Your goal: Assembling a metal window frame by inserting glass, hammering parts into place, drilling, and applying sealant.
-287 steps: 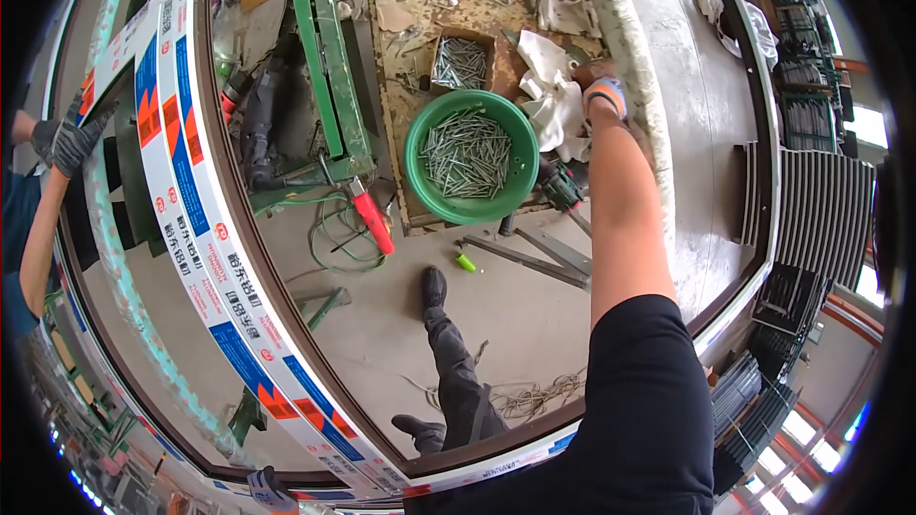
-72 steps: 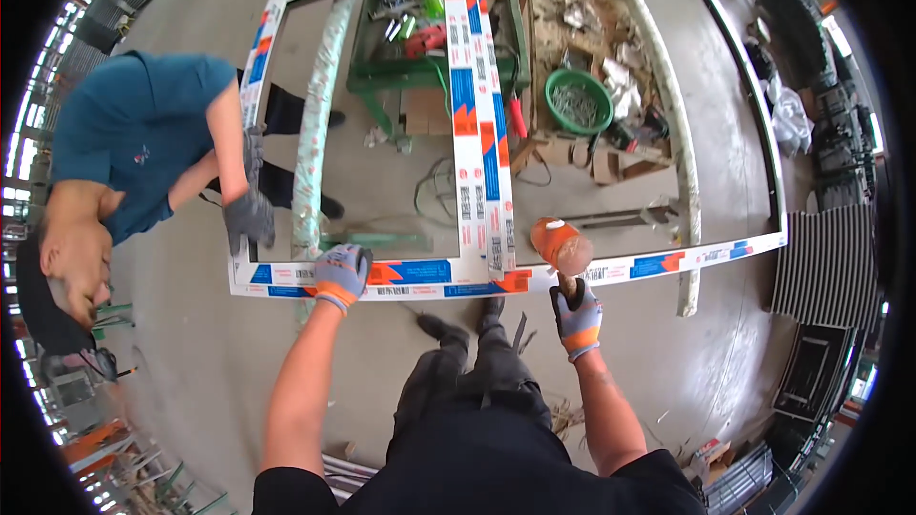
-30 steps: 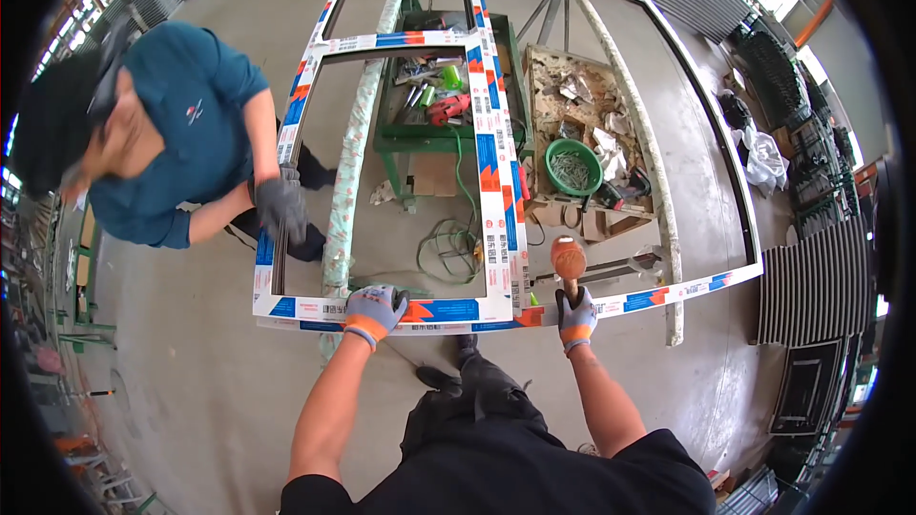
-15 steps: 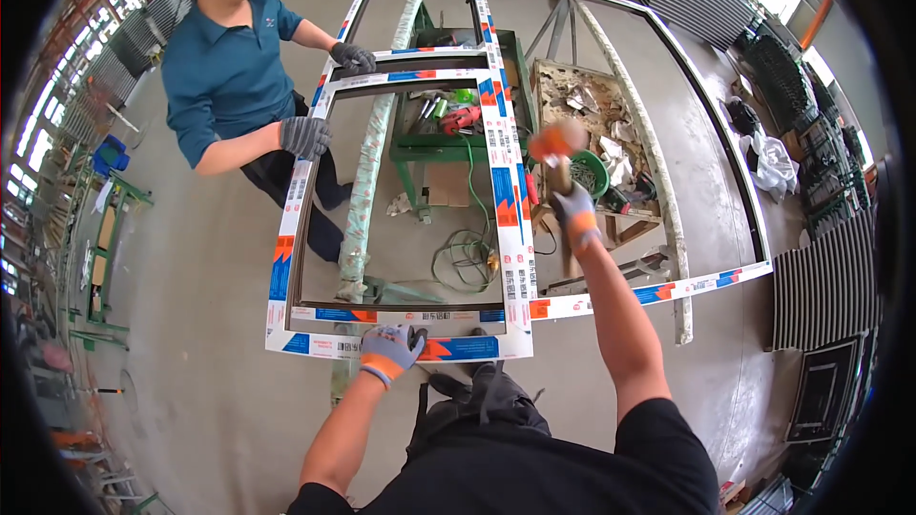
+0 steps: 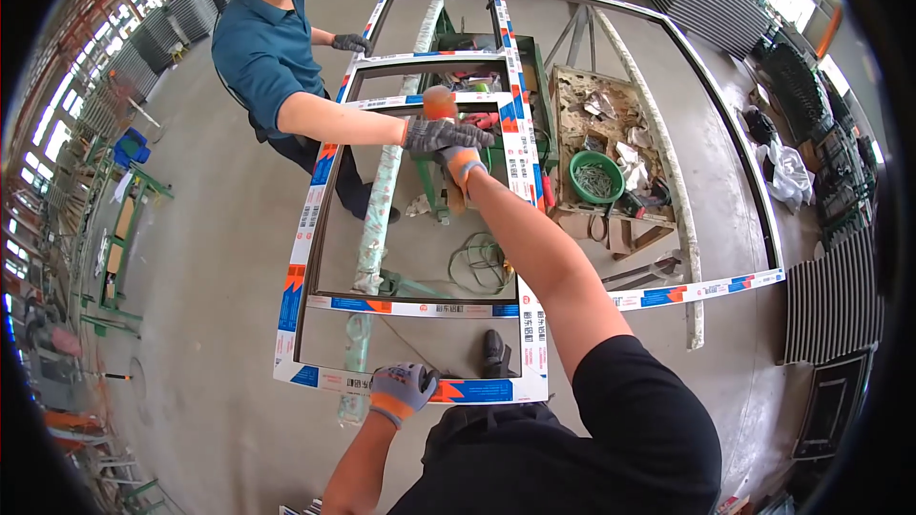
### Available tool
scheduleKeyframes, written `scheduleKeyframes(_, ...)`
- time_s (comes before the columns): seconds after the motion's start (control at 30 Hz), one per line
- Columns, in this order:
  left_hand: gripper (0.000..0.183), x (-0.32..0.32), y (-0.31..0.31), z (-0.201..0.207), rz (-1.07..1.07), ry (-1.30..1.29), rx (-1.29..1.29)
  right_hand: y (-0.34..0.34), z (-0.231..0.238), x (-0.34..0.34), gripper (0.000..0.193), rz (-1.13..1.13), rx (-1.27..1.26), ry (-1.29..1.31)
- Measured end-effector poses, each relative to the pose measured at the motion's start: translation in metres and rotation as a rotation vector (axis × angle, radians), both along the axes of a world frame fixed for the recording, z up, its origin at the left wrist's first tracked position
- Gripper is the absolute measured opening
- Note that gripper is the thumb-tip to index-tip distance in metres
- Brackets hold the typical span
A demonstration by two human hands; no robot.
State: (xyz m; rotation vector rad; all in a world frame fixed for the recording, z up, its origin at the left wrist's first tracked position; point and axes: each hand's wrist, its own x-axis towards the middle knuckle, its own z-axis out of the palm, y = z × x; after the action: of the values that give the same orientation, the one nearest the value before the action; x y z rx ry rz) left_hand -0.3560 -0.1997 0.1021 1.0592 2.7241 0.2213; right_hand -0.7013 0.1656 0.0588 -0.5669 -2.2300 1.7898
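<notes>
The work looks, in my judgement, part way along. The smaller frame (image 5: 487, 391), covered with white, blue and orange film, lies over the left part of the larger frame (image 5: 668, 296), and its two near corners look closed, so this assembly seems to be done already. However, the two frames are not lined up: the near rail of the smaller frame sticks out past the near rail of the larger one, toward the person, and a gap shows between these rails. This position seems to be the part which is not finished; what else is left, I cannot tell. The left hand (image 5: 401, 388) has its gloved fingers curled over the near rail of the smaller frame, with no clear opening between fingers and rail. The right hand (image 5: 464, 162) reaches far forward above the opening, its fingers apparently closed around the handle of the mallet (image 5: 440, 103), though a co-worker's near hand (image 5: 444, 136) partly hides them and seems to touch them. The co-worker's other hand (image 5: 352, 43) is at the left side of the larger frame. Beyond the smaller frame's right rail, the green bowl (image 5: 593, 198) of metal pieces sits on the bench (image 5: 580, 86).
</notes>
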Motion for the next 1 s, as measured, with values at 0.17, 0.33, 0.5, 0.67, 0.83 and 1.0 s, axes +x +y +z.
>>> scheduleKeyframes(0.17,0.032,0.009,-0.009,0.012,0.006,0.026,0.038,-0.019,0.044,0.046,0.036,0.042,-0.069,0.254)
scheduleKeyframes(0.33,0.034,0.007,-0.008,0.014,0.034,-0.08,-0.025,0.005,0.1,0.088,0.029,0.225,-0.418,0.169)
scheduleKeyframes(0.5,0.035,0.011,-0.019,0.027,0.043,-0.032,-0.004,0.075,0.086,0.229,0.033,-0.093,0.362,0.049)
scheduleKeyframes(0.67,0.033,0.012,-0.008,0.027,-0.026,0.002,0.082,0.161,-0.061,0.428,0.041,-0.279,0.905,-0.549)
scheduleKeyframes(0.83,0.033,0.023,-0.017,0.036,0.046,-0.041,0.0,0.132,-0.057,0.431,0.028,-0.324,0.875,-0.632)
scheduleKeyframes(1.0,0.032,0.037,-0.018,0.047,0.07,-0.039,-0.062,0.131,-0.048,0.43,0.027,-0.32,0.848,-0.612)
